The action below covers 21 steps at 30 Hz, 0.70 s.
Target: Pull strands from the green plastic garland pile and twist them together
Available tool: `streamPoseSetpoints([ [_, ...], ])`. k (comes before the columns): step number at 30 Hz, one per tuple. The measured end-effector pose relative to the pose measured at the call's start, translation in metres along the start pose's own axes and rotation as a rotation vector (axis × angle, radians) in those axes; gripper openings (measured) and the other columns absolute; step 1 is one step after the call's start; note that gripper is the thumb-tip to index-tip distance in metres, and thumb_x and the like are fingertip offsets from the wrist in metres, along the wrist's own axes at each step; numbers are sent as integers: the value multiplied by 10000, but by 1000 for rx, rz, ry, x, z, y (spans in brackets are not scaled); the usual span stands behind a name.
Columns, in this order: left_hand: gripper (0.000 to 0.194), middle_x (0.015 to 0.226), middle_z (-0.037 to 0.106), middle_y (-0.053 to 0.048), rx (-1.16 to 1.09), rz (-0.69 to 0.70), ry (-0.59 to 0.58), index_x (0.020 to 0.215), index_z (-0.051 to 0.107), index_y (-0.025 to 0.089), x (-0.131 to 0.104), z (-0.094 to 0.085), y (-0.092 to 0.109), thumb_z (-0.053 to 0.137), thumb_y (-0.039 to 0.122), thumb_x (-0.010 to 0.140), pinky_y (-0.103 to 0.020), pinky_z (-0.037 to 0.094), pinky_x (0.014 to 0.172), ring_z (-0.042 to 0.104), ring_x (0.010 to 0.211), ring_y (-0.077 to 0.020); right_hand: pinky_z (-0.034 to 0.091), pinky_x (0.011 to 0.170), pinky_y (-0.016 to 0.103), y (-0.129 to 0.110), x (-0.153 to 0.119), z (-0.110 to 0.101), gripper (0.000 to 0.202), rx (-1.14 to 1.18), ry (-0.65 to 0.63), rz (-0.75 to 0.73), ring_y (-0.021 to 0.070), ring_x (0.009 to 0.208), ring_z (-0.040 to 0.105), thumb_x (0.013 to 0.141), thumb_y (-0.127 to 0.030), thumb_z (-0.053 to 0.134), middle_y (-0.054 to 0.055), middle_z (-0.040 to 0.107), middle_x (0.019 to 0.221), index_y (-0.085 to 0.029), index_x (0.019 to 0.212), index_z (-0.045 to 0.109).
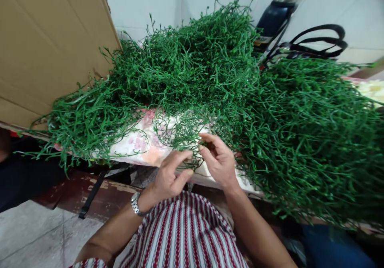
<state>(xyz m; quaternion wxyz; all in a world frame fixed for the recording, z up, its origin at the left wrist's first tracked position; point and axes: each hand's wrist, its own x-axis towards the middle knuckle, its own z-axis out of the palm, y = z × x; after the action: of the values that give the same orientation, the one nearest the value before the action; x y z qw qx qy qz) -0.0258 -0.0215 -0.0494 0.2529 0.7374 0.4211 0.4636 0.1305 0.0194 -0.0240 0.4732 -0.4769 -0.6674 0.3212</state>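
Thin green artificial plant stems [186, 130], curly and tangled, lie in front of me on a flowered cloth [136, 142]. My right hand [220, 162] pinches some of these stems between thumb and fingertips. Just left of it, my left hand [174, 174], with a metal watch on the wrist, has its fingers curled around the lower ends of the same small bunch. Its thumb and forefinger are slightly apart, with stems showing between them. The fingertips of both hands partly hide the stems.
Large heaps of green stems [195, 60] fill the back and the right side [312, 140]; a smaller pile [87, 120] is at left. A cardboard sheet [51, 40] stands at left. A dark device with black straps [274, 20] is behind. Someone's dark clothing [27, 176] shows at left.
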Motion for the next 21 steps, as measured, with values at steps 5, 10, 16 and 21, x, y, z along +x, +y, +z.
streamPoseSetpoints([
  [5, 274, 1074, 580, -91, 167, -196, 26, 1107, 530, 179, 22, -10, -20, 411, 273, 879, -368, 428, 910, 525, 1027, -196, 430, 570, 223, -9, -6, -32, 219, 23, 27, 14, 103, 672, 508, 800, -232, 571, 34, 570, 851, -194, 1011, 611],
  [10, 345, 1064, 571, -108, 533, -125, -182, 1162, 524, 154, 47, 0, -27, 443, 284, 853, -419, 393, 930, 484, 1036, -241, 425, 530, 194, -18, -10, -53, 155, 236, -12, 62, 83, 632, 523, 802, -204, 578, 20, 584, 826, -204, 945, 637],
  [16, 313, 959, 581, -119, 693, -131, -167, 1079, 571, 120, 70, 7, -35, 453, 261, 825, -385, 420, 860, 508, 965, -249, 419, 575, 224, -25, -9, -66, 179, 98, -62, -118, 110, 702, 545, 794, -119, 550, 24, 593, 817, -207, 911, 654],
  [21, 202, 877, 612, -94, 653, -120, -71, 897, 619, 150, 78, -2, -41, 465, 251, 816, -362, 421, 813, 535, 890, -227, 421, 604, 255, -26, -13, -71, 210, 91, -35, -244, 125, 700, 548, 777, -59, 516, 24, 597, 767, -194, 860, 653],
])
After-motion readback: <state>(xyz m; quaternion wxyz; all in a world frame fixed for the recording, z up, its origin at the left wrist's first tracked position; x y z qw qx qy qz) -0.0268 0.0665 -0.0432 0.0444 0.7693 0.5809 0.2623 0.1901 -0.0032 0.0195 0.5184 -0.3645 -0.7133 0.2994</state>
